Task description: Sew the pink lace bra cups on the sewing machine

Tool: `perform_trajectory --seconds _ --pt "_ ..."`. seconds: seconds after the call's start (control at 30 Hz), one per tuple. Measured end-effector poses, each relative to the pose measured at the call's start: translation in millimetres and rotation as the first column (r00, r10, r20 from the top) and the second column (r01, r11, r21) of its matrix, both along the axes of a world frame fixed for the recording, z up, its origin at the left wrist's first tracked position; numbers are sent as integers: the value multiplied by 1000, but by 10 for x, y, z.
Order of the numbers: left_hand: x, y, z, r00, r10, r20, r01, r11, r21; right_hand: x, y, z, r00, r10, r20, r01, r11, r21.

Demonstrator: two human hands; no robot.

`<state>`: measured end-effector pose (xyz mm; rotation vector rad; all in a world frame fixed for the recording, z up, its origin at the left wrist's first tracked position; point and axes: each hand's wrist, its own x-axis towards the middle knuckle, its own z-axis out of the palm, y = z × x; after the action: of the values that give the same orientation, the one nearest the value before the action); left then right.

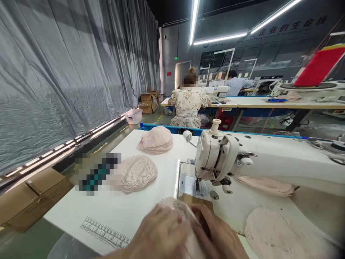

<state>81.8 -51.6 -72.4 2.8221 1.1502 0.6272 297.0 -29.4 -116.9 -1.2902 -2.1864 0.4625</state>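
Both my hands work a pale pink lace piece (175,207) at the table's near edge, just in front of the sewing machine's needle plate (192,185). My left hand (159,233) lies over the lace with its fingers curled down on it. My right hand (218,235) grips the same lace from the right side. The white sewing machine (242,160) stands right behind, its head above the plate.
Two stacks of pink lace cups (156,140) (137,173) lie on the white table (126,205); more pink pieces (272,233) sit right. A printed ruler (104,232) marks the front edge. Cardboard boxes (29,198) stand left. A person in a floral dress (188,106) sits ahead.
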Motion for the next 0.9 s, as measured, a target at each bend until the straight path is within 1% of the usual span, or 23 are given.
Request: perform_trajectory --seconds 0.03,0.07,0.1,0.13,0.2,0.23,0.27,0.3,0.37,0.43,0.47,0.53,0.6,0.67,0.73,0.77,0.83,0.9 --pt "52 161 99 999 25 38 -18 986 -165 -4 7 10 997 -13 -71 8 998 -67" --pt "103 316 178 993 83 80 -53 946 -320 -3 14 37 989 -26 -144 8 992 -128" --pt "149 454 233 983 127 132 -50 879 -475 1 18 76 975 -40 -219 -1 983 -184" --pt "187 569 261 970 167 179 -20 781 -624 9 18 122 957 -52 -286 -19 971 -240" --pt "235 711 252 955 198 219 25 686 -727 31 -3 215 925 -79 -372 -53 942 -332" --pt "246 739 231 950 208 233 42 656 -753 41 -22 253 917 -99 -387 -48 934 -354" --pt "251 742 212 946 215 244 52 641 -766 46 -46 282 914 -121 -388 -27 934 -356" --pt "251 726 202 941 225 254 62 622 -780 43 -71 302 916 -130 -380 -4 943 -334" --pt "243 664 217 930 239 280 89 591 -802 10 -112 318 937 -96 -337 12 970 -243" --pt "232 597 265 918 246 312 127 561 -818 -50 -128 323 962 -28 -272 -15 988 -157" --pt "222 570 290 910 250 330 150 545 -825 -79 -127 332 969 -8 -248 -28 989 -143" --pt "192 532 324 892 269 364 195 499 -844 -118 -112 375 971 14 -239 -61 979 -194" --pt "147 510 329 874 298 383 233 434 -870 -115 -99 446 959 29 -281 -119 943 -309" --pt "102 494 315 864 322 388 261 373 -891 -77 -98 511 940 38 -340 -192 881 -432" --pt "75 480 299 853 345 391 287 315 -905 -30 -113 542 918 11 -397 -236 820 -522" --pt "70 473 296 847 359 393 301 285 -910 -11 -123 542 908 -7 -419 -250 794 -555" --pt "71 463 306 835 385 394 328 226 -917 14 -145 520 886 -45 -461 -270 758 -593" --pt "75 454 332 832 394 389 335 201 -920 25 -160 488 861 -85 -501 -283 738 -612"
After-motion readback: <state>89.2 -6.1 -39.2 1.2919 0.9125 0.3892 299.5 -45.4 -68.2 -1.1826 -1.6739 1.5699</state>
